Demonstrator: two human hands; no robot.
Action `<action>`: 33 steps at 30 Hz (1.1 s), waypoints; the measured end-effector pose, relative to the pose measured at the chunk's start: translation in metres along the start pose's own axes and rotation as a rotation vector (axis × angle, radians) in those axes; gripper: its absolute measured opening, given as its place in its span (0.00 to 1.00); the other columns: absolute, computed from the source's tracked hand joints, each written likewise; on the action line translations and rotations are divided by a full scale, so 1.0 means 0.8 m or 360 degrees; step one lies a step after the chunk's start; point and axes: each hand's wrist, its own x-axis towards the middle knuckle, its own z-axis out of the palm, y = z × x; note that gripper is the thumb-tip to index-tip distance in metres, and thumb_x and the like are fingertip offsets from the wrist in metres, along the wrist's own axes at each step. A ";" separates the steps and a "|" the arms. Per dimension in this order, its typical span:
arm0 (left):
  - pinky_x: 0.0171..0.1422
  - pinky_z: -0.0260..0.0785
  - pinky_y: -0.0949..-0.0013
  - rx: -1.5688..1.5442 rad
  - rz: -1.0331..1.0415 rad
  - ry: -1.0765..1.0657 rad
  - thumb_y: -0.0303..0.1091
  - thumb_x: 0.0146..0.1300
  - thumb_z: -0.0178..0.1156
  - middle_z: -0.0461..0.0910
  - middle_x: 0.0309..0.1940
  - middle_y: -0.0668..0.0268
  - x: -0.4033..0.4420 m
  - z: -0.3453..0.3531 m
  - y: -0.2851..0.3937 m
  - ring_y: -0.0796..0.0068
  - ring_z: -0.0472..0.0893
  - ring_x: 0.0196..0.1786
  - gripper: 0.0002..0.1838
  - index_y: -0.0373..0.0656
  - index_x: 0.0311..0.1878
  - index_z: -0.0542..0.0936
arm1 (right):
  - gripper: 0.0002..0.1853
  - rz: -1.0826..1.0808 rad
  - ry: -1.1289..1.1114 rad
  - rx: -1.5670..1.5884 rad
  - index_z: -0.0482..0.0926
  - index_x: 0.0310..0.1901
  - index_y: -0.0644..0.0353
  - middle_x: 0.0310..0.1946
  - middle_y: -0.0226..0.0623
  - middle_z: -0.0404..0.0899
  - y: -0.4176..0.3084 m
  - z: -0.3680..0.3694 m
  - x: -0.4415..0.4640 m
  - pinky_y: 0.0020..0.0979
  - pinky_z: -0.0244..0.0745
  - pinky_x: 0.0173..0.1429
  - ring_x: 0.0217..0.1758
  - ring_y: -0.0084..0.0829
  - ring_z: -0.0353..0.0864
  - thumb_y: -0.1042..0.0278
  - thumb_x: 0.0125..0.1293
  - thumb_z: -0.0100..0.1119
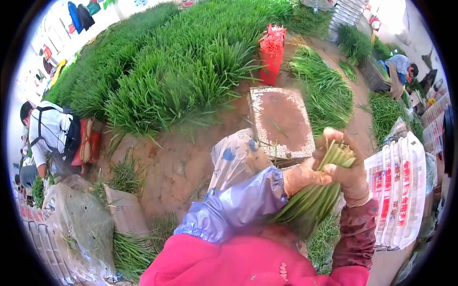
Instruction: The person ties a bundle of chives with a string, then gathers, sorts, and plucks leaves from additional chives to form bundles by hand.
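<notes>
A bunch of green chives (pixel 312 202) is gripped in front of my chest, its pale cut ends up and its leaves pointing down. My left hand (pixel 305 177), in a tan glove below a purple sleeve cover, is closed around the front of the stalks. My right hand (pixel 352 178), gloved too, wraps them from the other side near the cut ends. Just beyond my hands is a low board or stool (pixel 281 119) with a white patterned border and a muddy top. Behind it stands a red container (pixel 271 66) full of red strips.
Chives (pixel 181 71) stand in a wide mass ahead, with a loose pile (pixel 324 88) lying at right. White crates (pixel 396 190) with red lettering are stacked at my right. A plastic bag (pixel 86 224) lies left. One person (pixel 52 133) bends at left, another (pixel 400 69) at far right.
</notes>
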 end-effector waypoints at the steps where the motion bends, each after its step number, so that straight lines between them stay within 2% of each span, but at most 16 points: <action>1: 0.47 0.66 0.75 0.0079 -0.0061 0.0066 0.40 0.54 0.75 0.71 0.41 0.78 -0.004 -0.005 0.004 0.86 0.69 0.41 0.31 0.46 0.58 0.70 | 0.36 -0.0249 0.0022 -0.0237 0.69 0.63 0.66 0.46 0.36 0.79 0.008 0.000 0.006 0.30 0.74 0.56 0.48 0.27 0.79 0.74 0.49 0.67; 4: 0.45 0.66 0.75 -0.0077 -0.0081 0.0188 0.43 0.54 0.74 0.70 0.37 0.78 -0.012 0.007 0.005 0.87 0.69 0.39 0.27 0.46 0.52 0.72 | 0.35 -0.0605 -0.0025 -0.0817 0.68 0.64 0.66 0.47 0.42 0.80 0.008 -0.005 0.013 0.34 0.74 0.57 0.51 0.32 0.80 0.72 0.52 0.66; 6: 0.51 0.68 0.74 0.0027 -0.0226 0.0042 0.44 0.54 0.74 0.76 0.45 0.74 -0.015 -0.023 -0.002 0.83 0.73 0.47 0.34 0.43 0.60 0.71 | 0.33 -0.0702 -0.0083 -0.1168 0.70 0.63 0.66 0.48 0.46 0.80 0.005 -0.018 0.017 0.36 0.73 0.59 0.53 0.37 0.80 0.71 0.53 0.65; 8: 0.53 0.69 0.72 -0.0017 -0.0228 -0.0230 0.43 0.53 0.74 0.78 0.49 0.69 -0.016 -0.026 -0.003 0.81 0.75 0.50 0.35 0.39 0.62 0.72 | 0.27 -0.1005 -0.0654 -0.1486 0.76 0.57 0.64 0.45 0.49 0.81 0.005 -0.027 0.031 0.41 0.73 0.56 0.51 0.46 0.81 0.70 0.52 0.64; 9: 0.50 0.70 0.72 0.0032 -0.0318 -0.0309 0.39 0.52 0.75 0.82 0.42 0.69 -0.017 -0.033 -0.006 0.80 0.78 0.44 0.27 0.36 0.53 0.80 | 0.21 -0.1037 -0.0673 -0.1481 0.80 0.51 0.64 0.45 0.50 0.81 0.009 -0.024 0.032 0.44 0.72 0.56 0.50 0.51 0.80 0.70 0.54 0.61; 14: 0.47 0.73 0.70 0.0270 -0.0371 0.0063 0.25 0.47 0.73 0.84 0.34 0.65 -0.011 0.012 0.014 0.76 0.81 0.39 0.15 0.36 0.41 0.83 | 0.21 -0.1044 -0.0817 -0.1841 0.79 0.53 0.65 0.50 0.49 0.80 0.016 -0.029 0.040 0.39 0.71 0.60 0.50 0.45 0.81 0.69 0.57 0.59; 17: 0.48 0.74 0.70 0.0314 -0.0040 0.0417 0.22 0.47 0.73 0.83 0.34 0.66 0.003 0.030 0.015 0.73 0.82 0.38 0.19 0.38 0.44 0.81 | 0.35 -0.0487 -0.0350 -0.0693 0.59 0.72 0.63 0.67 0.42 0.66 0.022 -0.022 0.035 0.35 0.65 0.68 0.65 0.34 0.71 0.60 0.65 0.54; 18: 0.49 0.75 0.69 0.0562 0.0210 0.0496 0.23 0.47 0.73 0.83 0.34 0.66 0.013 0.027 0.013 0.71 0.82 0.39 0.22 0.38 0.48 0.79 | 0.35 -0.0483 -0.0323 -0.0701 0.59 0.72 0.63 0.67 0.42 0.66 0.025 -0.021 0.033 0.35 0.65 0.68 0.65 0.34 0.71 0.60 0.65 0.54; 20: 0.50 0.75 0.66 0.0640 0.0188 0.0498 0.28 0.49 0.73 0.82 0.34 0.66 0.022 0.031 0.057 0.67 0.82 0.41 0.27 0.39 0.53 0.74 | 0.37 -0.0509 -0.0244 -0.0233 0.51 0.75 0.63 0.71 0.42 0.60 0.046 -0.039 0.025 0.35 0.64 0.68 0.66 0.34 0.69 0.57 0.67 0.50; 23: 0.44 0.80 0.65 0.0313 0.0156 0.0214 0.30 0.53 0.68 0.81 0.38 0.56 0.040 -0.030 0.159 0.63 0.83 0.40 0.32 0.35 0.61 0.67 | 0.34 0.0101 -0.0384 -0.1181 0.63 0.67 0.64 0.52 0.50 0.79 0.071 -0.051 -0.014 0.36 0.71 0.59 0.58 0.39 0.77 0.64 0.60 0.63; 25: 0.48 0.80 0.63 0.0844 0.0381 0.0491 0.27 0.55 0.65 0.82 0.40 0.55 0.029 -0.022 0.223 0.63 0.84 0.41 0.34 0.32 0.65 0.65 | 0.35 0.0612 -0.0652 -0.1727 0.65 0.66 0.58 0.48 0.53 0.81 0.113 -0.099 -0.021 0.39 0.71 0.60 0.54 0.45 0.80 0.58 0.59 0.65; 26: 0.48 0.80 0.62 0.1051 0.0477 0.0542 0.25 0.57 0.64 0.82 0.40 0.54 0.040 -0.021 0.244 0.63 0.84 0.42 0.33 0.32 0.66 0.65 | 0.35 0.0588 -0.0598 -0.1706 0.65 0.66 0.58 0.48 0.53 0.81 0.104 -0.123 -0.028 0.39 0.71 0.60 0.54 0.45 0.80 0.58 0.59 0.65; 28: 0.48 0.80 0.63 0.1303 0.0700 0.0561 0.23 0.59 0.61 0.83 0.40 0.53 0.045 -0.010 0.274 0.64 0.83 0.42 0.29 0.32 0.64 0.68 | 0.35 0.0909 -0.0431 -0.2404 0.64 0.66 0.65 0.44 0.56 0.81 0.090 -0.138 -0.031 0.38 0.73 0.58 0.53 0.43 0.80 0.56 0.62 0.63; 29: 0.43 0.79 0.72 0.1368 0.0757 0.0549 0.21 0.60 0.63 0.84 0.38 0.59 0.052 0.001 0.279 0.73 0.83 0.38 0.17 0.36 0.54 0.78 | 0.35 0.0660 -0.0146 -0.2244 0.63 0.67 0.64 0.48 0.56 0.80 0.078 -0.135 -0.023 0.38 0.72 0.58 0.54 0.42 0.80 0.55 0.62 0.63; 32: 0.43 0.76 0.76 0.1877 0.0851 0.0461 0.21 0.57 0.67 0.84 0.39 0.63 0.080 0.025 0.264 0.80 0.81 0.38 0.18 0.36 0.52 0.79 | 0.39 -0.0383 0.0286 -0.1823 0.59 0.71 0.61 0.61 0.58 0.72 0.042 -0.118 0.013 0.37 0.71 0.62 0.57 0.42 0.79 0.56 0.62 0.64; 33: 0.50 0.75 0.73 0.2125 0.0861 0.0406 0.20 0.56 0.65 0.85 0.41 0.60 0.089 0.036 0.254 0.74 0.82 0.43 0.21 0.34 0.55 0.78 | 0.41 -0.0552 0.0309 -0.1614 0.57 0.72 0.60 0.64 0.57 0.68 0.025 -0.095 0.028 0.36 0.71 0.63 0.58 0.41 0.78 0.58 0.61 0.66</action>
